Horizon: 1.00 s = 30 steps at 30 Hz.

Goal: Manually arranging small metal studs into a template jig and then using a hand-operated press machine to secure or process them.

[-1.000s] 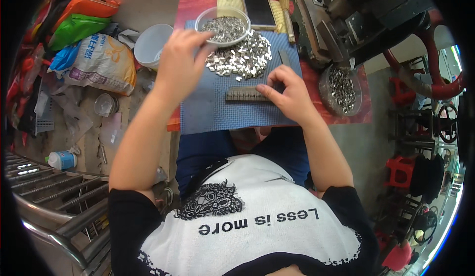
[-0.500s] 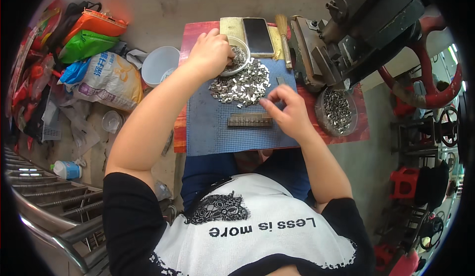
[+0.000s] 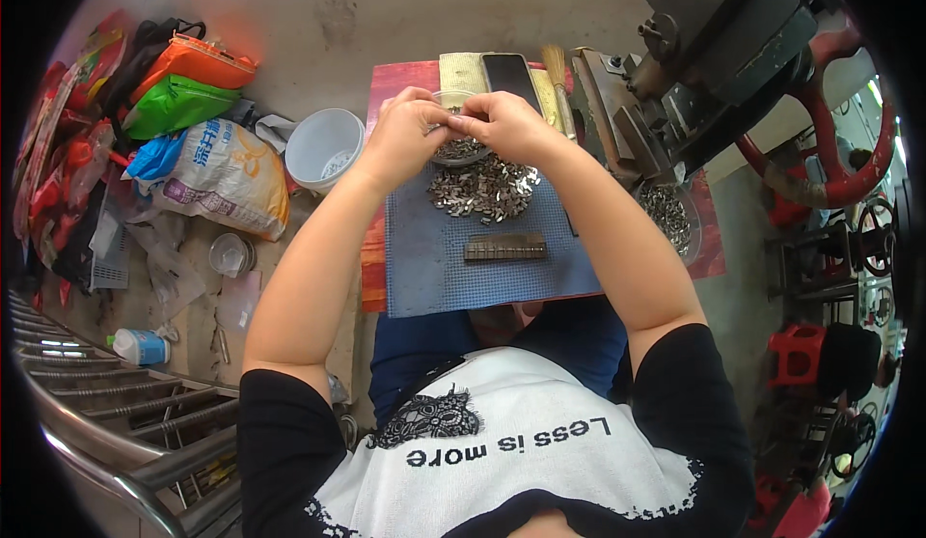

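Note:
My left hand (image 3: 410, 133) and my right hand (image 3: 506, 125) meet fingertip to fingertip above a round pale bowl (image 3: 471, 160) of small metal pieces. Both hands are closed in a pinch; whatever lies between the fingers is too small to make out. On the near side of the bowl spreads a loose pile of short, shiny metal pieces (image 3: 485, 193). It rests on a blue textured mat (image 3: 424, 273). Closer to my body lies a slotted metal block (image 3: 504, 248), apart from both hands. My hands cover part of the bowl.
Behind the bowl are a dark-screened phone (image 3: 509, 75) and a brush (image 3: 561, 89). A clear tub (image 3: 695, 239) of metal pieces stands right, beside a heavy machine (image 3: 738, 51) with a red handwheel (image 3: 820, 104). Left are a white bucket (image 3: 305, 160), sacks (image 3: 227, 176) and a metal rack (image 3: 106, 461).
My right hand has moved up and left from beside the slotted block to join the left. My left hand has lifted its fingers from the bowl's contents. The view has shifted slightly.

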### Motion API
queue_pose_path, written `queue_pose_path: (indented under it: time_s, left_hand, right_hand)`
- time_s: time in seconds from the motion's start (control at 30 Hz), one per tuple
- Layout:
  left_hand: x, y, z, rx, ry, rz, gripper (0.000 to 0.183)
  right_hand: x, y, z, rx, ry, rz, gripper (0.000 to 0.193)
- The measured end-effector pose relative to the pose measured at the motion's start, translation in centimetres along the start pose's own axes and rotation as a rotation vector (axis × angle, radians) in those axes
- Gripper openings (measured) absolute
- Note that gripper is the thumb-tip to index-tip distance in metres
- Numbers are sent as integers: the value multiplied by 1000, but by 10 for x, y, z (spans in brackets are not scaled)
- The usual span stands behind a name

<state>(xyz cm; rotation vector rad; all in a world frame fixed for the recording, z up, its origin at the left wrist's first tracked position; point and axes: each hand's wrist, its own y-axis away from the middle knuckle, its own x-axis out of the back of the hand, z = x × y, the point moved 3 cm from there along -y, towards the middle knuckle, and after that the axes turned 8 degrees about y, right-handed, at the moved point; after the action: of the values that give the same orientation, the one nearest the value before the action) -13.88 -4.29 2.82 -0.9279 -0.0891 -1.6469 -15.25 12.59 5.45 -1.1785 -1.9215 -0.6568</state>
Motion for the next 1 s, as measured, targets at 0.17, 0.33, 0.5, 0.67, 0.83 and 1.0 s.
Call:
queue_pose_path:
  time_s: [0.17,0.33,0.5,0.67,0.83,1.0]
  left_hand:
    - [8,1,7,-137,-124,-114,20]
    - [5,2,-1,67,164,-74,21]
    - [6,-2,-12,78,173,-47,23]
    - [6,-1,-9,10,180,49,23]
    - [9,3,5,2,90,-18,25]
    - [7,2,-10,30,223,33,21]
  right_hand:
    - [-4,-9,2,122,-78,-105,31]
    - [-2,-5,-4,152,53,2,30]
    - [-1,-2,-8,266,79,164,26]
    - [0,-8,-2,92,-88,-19,29]
    - [-1,-8,-4,143,-21,12,29]
    - [-2,-14,3,110,-63,18,27]
